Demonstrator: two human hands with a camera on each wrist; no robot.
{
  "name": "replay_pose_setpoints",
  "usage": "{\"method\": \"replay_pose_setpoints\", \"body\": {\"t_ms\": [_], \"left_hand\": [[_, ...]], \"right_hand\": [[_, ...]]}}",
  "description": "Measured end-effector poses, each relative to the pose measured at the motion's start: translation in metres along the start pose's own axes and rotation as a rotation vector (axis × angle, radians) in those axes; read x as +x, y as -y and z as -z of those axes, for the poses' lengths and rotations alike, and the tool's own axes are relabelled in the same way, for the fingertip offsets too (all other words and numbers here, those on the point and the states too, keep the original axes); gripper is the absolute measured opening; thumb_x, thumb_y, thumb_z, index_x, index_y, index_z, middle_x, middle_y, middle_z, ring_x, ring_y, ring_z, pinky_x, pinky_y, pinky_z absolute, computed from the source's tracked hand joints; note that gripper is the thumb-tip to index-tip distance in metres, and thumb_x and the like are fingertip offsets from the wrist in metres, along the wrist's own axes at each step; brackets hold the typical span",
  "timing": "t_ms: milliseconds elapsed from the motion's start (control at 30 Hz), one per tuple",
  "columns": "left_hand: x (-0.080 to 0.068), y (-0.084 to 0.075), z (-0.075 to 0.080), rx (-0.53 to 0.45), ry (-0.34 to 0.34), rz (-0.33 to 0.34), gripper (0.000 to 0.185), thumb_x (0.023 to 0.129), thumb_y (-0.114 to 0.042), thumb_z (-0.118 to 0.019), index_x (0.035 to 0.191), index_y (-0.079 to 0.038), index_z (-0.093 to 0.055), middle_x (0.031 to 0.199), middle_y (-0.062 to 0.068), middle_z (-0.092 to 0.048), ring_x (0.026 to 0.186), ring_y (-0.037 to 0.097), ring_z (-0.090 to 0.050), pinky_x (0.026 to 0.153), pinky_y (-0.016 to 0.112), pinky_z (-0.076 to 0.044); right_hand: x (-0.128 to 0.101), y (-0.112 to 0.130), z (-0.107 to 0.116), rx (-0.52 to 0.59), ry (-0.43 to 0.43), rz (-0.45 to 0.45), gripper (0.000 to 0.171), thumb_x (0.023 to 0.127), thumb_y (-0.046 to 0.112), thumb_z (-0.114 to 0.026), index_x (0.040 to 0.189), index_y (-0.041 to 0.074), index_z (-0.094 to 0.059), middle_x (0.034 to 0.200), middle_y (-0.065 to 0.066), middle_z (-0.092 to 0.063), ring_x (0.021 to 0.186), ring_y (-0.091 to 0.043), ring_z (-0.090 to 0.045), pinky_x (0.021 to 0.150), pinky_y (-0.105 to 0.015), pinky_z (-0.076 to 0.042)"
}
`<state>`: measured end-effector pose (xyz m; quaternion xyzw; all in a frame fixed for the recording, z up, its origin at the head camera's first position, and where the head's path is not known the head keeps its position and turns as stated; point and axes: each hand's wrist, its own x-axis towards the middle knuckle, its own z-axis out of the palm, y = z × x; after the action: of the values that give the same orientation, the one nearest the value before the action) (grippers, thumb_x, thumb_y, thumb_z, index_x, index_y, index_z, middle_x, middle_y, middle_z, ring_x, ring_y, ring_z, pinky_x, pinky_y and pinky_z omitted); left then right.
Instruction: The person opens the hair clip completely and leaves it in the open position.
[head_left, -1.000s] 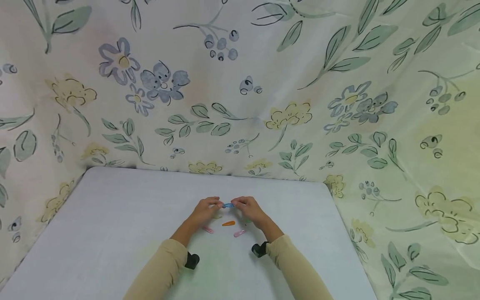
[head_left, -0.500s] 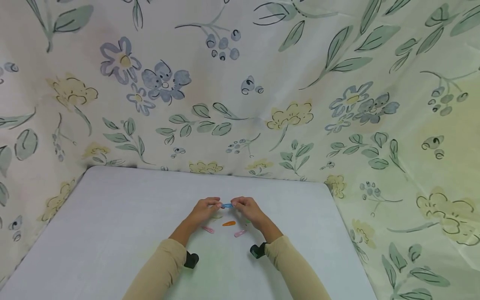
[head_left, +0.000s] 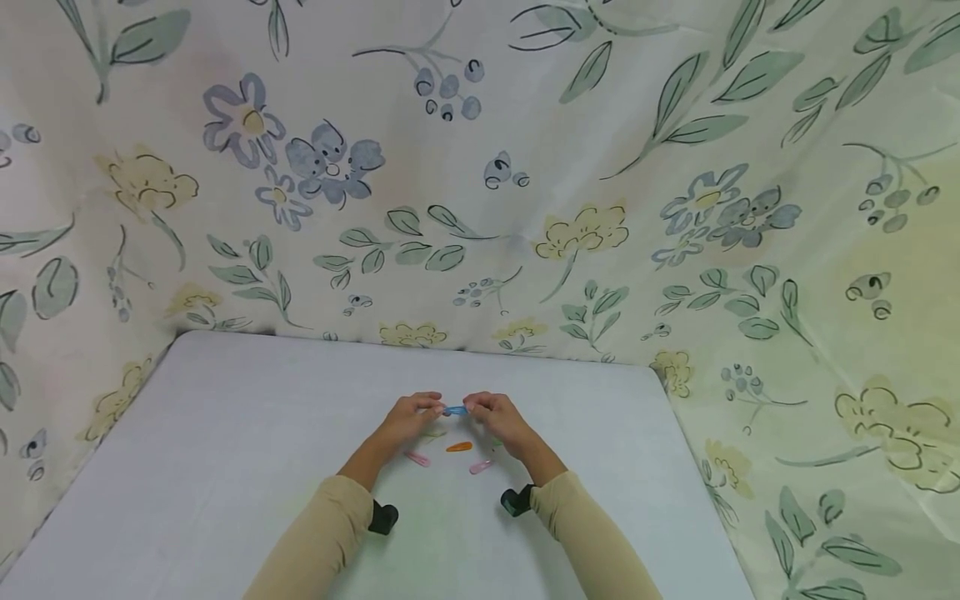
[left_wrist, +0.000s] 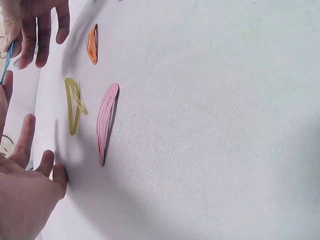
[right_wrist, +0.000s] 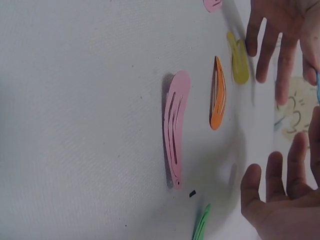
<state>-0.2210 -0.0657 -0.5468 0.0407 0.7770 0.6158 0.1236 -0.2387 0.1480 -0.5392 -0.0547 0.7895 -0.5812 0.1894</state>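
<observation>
We see the left hand (head_left: 408, 417) and the right hand (head_left: 501, 419) meeting above the white table (head_left: 225, 433), each pinching one end of a blue hair clip (head_left: 454, 410) held just off the surface between their fingertips. Below the hands lie loose clips, none in any container: an orange clip (right_wrist: 218, 93), a yellow clip (left_wrist: 73, 104), a pink clip (right_wrist: 175, 126) nearer the right wrist, another pink clip (left_wrist: 106, 121) nearer the left, and what seems a green clip (right_wrist: 201, 225), only partly visible. Floral fabric (head_left: 480, 167) hangs behind.
</observation>
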Motion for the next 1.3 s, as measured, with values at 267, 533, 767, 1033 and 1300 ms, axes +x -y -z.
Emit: {"method": "replay_pose_setpoints", "body": {"t_ms": [267, 533, 767, 1033, 1300], "left_hand": [[0.0006, 0.0001, 0.0001, -0.008, 0.010, -0.002, 0.021, 0.098, -0.013, -0.063, 0.104, 0.003, -0.075, 0.142, 0.019, -0.054, 0.139, 0.040, -0.038, 0.115, 0.056, -0.025], [0.0005, -0.0024, 0.0017, -0.007, 0.014, -0.005, 0.019, 0.098, -0.013, -0.063, 0.103, 0.001, -0.076, 0.143, 0.018, -0.054, 0.140, 0.040, -0.038, 0.114, 0.054, -0.027], [0.0001, -0.0055, 0.0019, -0.014, 0.016, 0.002, 0.020, 0.098, -0.013, -0.063, 0.104, 0.002, -0.075, 0.143, 0.018, -0.053, 0.141, 0.041, -0.036, 0.115, 0.057, -0.024], [0.0007, -0.0050, 0.0013, -0.026, 0.014, 0.003, 0.022, 0.098, -0.015, -0.063, 0.104, 0.003, -0.075, 0.144, 0.018, -0.052, 0.141, 0.042, -0.036, 0.114, 0.056, -0.025], [-0.0006, -0.0080, 0.0017, -0.032, 0.009, -0.004, 0.021, 0.098, -0.015, -0.063, 0.099, 0.003, -0.076, 0.143, 0.018, -0.053, 0.140, 0.042, -0.036, 0.113, 0.056, -0.027]], "right_hand": [[-0.0001, 0.0003, 0.0016, 0.001, -0.008, 0.014, 0.024, 0.101, 0.017, -0.059, 0.103, -0.004, -0.070, 0.127, -0.014, -0.063, 0.104, -0.019, -0.055, 0.094, -0.042, -0.047], [-0.0002, 0.0028, 0.0017, 0.033, -0.001, 0.011, 0.024, 0.101, 0.016, -0.059, 0.103, -0.005, -0.069, 0.126, -0.018, -0.062, 0.098, -0.019, -0.053, 0.092, -0.042, -0.045], [-0.0017, 0.0055, 0.0017, 0.074, 0.000, 0.016, 0.025, 0.100, 0.015, -0.059, 0.103, -0.008, -0.068, 0.132, -0.025, -0.056, 0.104, -0.020, -0.054, 0.098, -0.045, -0.045], [-0.0024, 0.0050, 0.0017, 0.088, -0.003, -0.001, 0.028, 0.100, 0.015, -0.060, 0.113, -0.009, -0.067, 0.134, -0.025, -0.055, 0.104, -0.021, -0.055, 0.100, -0.046, -0.045], [-0.0010, 0.0030, 0.0011, 0.100, -0.015, 0.007, 0.027, 0.100, 0.015, -0.060, 0.111, -0.009, -0.067, 0.134, -0.024, -0.055, 0.106, -0.019, -0.055, 0.100, -0.048, -0.045]]}}
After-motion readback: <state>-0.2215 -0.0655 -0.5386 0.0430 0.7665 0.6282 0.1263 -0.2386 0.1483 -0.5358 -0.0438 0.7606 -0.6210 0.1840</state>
